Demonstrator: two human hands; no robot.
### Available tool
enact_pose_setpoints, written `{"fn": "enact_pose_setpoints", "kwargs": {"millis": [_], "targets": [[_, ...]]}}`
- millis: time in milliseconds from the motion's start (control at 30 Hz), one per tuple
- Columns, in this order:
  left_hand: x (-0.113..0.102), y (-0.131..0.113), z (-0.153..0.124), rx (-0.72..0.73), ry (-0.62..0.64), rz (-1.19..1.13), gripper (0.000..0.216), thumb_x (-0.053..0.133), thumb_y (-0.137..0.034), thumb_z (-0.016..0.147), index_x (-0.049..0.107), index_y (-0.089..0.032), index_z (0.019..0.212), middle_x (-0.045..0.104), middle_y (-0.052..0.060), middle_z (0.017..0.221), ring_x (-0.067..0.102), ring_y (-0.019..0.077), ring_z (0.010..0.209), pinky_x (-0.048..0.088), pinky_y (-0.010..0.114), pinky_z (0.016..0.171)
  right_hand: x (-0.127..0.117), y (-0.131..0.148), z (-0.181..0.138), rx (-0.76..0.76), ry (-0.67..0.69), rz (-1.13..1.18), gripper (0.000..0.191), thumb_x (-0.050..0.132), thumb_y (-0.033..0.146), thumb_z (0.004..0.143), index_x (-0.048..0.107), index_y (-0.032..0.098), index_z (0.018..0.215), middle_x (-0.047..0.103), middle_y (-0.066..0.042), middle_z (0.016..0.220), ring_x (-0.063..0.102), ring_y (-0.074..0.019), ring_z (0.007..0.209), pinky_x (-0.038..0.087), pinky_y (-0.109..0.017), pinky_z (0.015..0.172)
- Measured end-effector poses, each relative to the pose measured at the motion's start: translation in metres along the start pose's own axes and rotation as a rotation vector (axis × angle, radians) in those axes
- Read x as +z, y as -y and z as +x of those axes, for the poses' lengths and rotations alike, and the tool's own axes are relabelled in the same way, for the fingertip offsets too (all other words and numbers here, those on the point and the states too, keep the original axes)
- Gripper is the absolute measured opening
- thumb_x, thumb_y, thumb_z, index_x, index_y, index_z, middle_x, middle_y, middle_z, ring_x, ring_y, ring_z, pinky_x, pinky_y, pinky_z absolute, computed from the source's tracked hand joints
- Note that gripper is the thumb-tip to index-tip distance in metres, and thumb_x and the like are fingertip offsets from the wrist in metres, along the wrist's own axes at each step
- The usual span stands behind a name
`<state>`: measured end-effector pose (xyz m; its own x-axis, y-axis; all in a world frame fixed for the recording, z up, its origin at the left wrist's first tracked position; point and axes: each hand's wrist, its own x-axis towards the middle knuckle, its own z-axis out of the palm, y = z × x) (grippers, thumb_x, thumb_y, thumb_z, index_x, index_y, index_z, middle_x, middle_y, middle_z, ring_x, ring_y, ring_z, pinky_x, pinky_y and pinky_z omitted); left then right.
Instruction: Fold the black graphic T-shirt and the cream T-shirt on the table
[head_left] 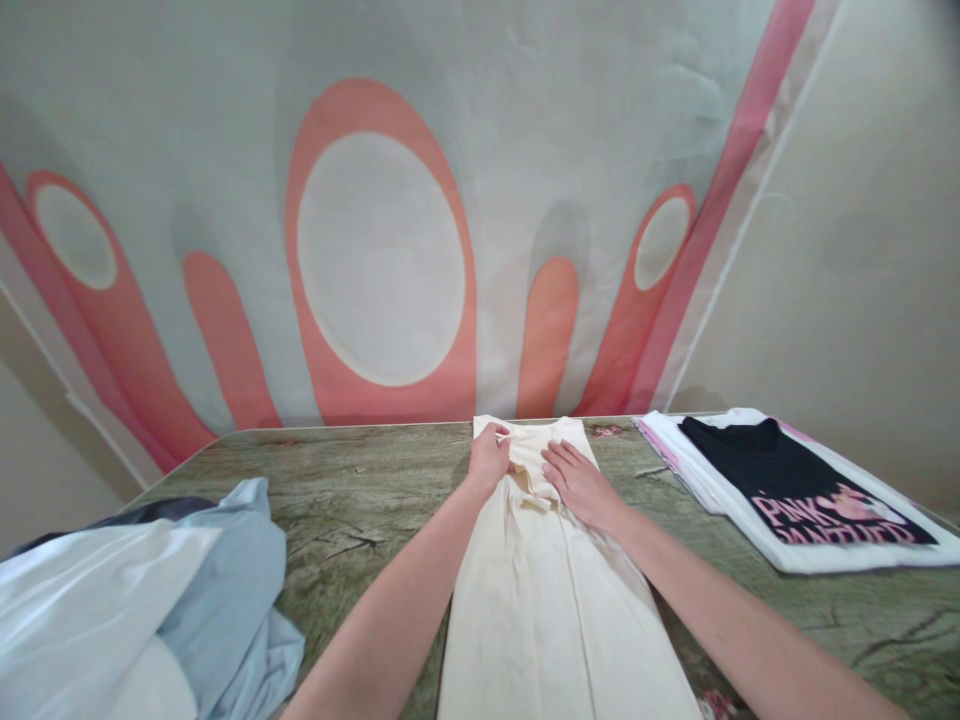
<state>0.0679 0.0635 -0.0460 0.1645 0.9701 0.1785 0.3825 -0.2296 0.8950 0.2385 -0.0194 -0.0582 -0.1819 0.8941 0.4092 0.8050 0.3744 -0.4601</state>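
A long cream-coloured dress lies stretched lengthwise over the table, its top end at the far edge. My left hand is closed on the fabric near the upper left side, thumb and fingers pinching it. My right hand rests flat on the upper right part, fingers stretched out and touching the cloth. Between the two hands the fabric is bunched into a small gathered fold. Below them the lower part runs toward me, fairly smooth with a few lengthwise creases.
On the right lies a stack of folded clothes, topped by a black printed T-shirt. A loose heap of white and light blue clothes sits at the left. The wood-patterned table meets a backdrop with pink shapes.
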Motion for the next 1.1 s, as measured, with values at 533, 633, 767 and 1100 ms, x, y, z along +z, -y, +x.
{"fn": "enact_pose_setpoints", "kwargs": {"millis": [533,633,767,1100], "targets": [[-0.013,-0.006,-0.003,0.2,0.123,0.259,0.06,0.07,-0.02,0.06,0.047,-0.011,0.115,0.054,0.012,0.11,0.054,0.0212,0.098,0.042,0.031,0.086,-0.009,0.001,-0.007,0.086,-0.242,-0.008,0.016,0.048,0.018,0.079,0.058,0.017,0.092,0.058,-0.008,0.094,0.053,-0.0205,0.09,0.042,-0.035,0.082],[-0.014,-0.006,-0.003,0.244,0.129,0.266,0.054,0.068,-0.015,0.06,0.051,-0.012,0.111,0.054,0.011,0.11,0.053,0.0214,0.101,0.041,0.031,0.089,-0.012,0.011,-0.01,0.054,-0.195,0.024,0.014,0.045,0.016,0.081,0.056,0.018,0.089,0.055,-0.005,0.091,0.054,-0.0154,0.076,0.043,-0.029,0.073],[-0.01,-0.004,-0.004,0.298,0.091,0.247,0.044,0.058,-0.007,0.066,0.053,-0.014,0.108,0.053,0.009,0.111,0.054,0.0188,0.1,0.043,0.03,0.087,-0.016,0.024,-0.012,-0.039,-0.125,0.078,0.012,0.044,0.018,0.085,0.056,0.019,0.087,0.053,-0.002,0.086,0.053,-0.0127,0.072,0.041,-0.026,0.069],[-0.004,0.004,-0.008,0.375,0.03,0.272,0.036,0.055,-0.005,0.069,0.054,-0.013,0.104,0.052,0.008,0.107,0.052,0.0197,0.104,0.045,0.031,0.086,-0.022,0.031,-0.013,-0.068,0.002,0.092,0.013,0.047,0.025,0.086,0.058,0.02,0.082,0.054,-0.001,0.081,0.051,-0.0116,0.068,0.039,-0.025,0.065]]}}
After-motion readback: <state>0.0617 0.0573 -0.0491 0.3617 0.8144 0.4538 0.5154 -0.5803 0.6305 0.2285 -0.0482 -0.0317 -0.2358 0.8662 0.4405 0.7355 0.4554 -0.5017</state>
